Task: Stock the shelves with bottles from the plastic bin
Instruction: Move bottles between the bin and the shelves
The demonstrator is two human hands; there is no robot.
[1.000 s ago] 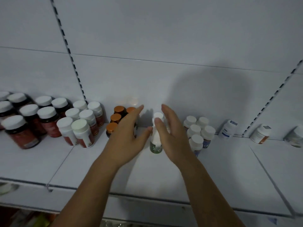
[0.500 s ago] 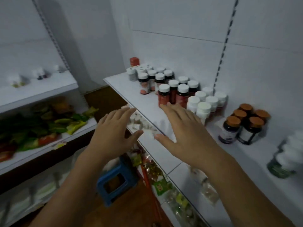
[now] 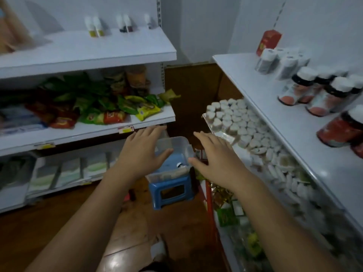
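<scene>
The left hand point(image 3: 143, 152) and right hand point(image 3: 214, 158) are held empty, fingers point(image 3: 155, 130) spread wide, above the clear rectangular plastic bin point(image 3: 169, 173) perched on a small blue plastic stool point(image 3: 170, 193). If one rim is pressed or snagged, the bin could be tipped off.

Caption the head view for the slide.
Left hand and right hand, both open, reach toward the plastic bin on a blue stool.

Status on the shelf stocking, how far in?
Done: rows of bottles stand on the right shelf. In hand: nothing; left hand and right hand hover open by the plastic bin on the blue stool. Left: at least one bottle cap shows inside; other contents unclear.
</scene>
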